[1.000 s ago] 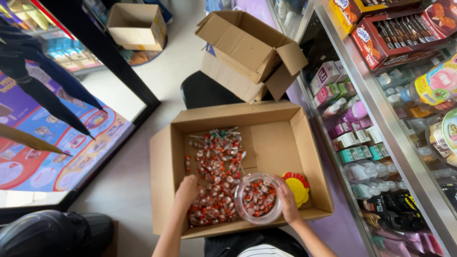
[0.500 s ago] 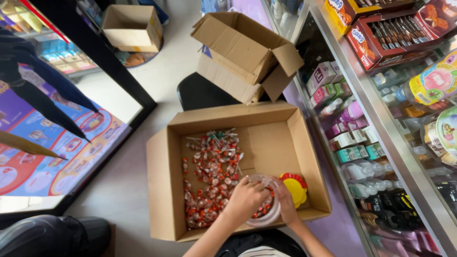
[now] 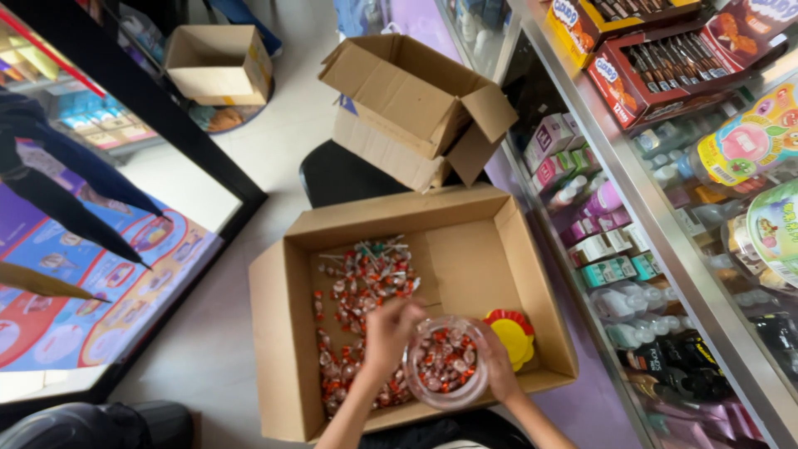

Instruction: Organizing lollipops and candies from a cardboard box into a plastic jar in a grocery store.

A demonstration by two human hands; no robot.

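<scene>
Dozens of red-wrapped lollipops [image 3: 359, 291] lay loose in the open cardboard box [image 3: 274, 333], and more already filled the clear round jar [image 3: 445, 362] standing at its near edge. The left hand [image 3: 389, 331] hovered at the jar's rim, fingers curled; whether it held candy could not be told. The right hand [image 3: 499, 370] cupped the jar's far side, steadying it. Best kept that way, jar upright and low over the pile so strays fell back into the box. A red and yellow lid [image 3: 511, 334] sat just beside the jar; an empty carton [image 3: 416, 104] and the glass display shelves [image 3: 665, 249] crowded close by.
</scene>
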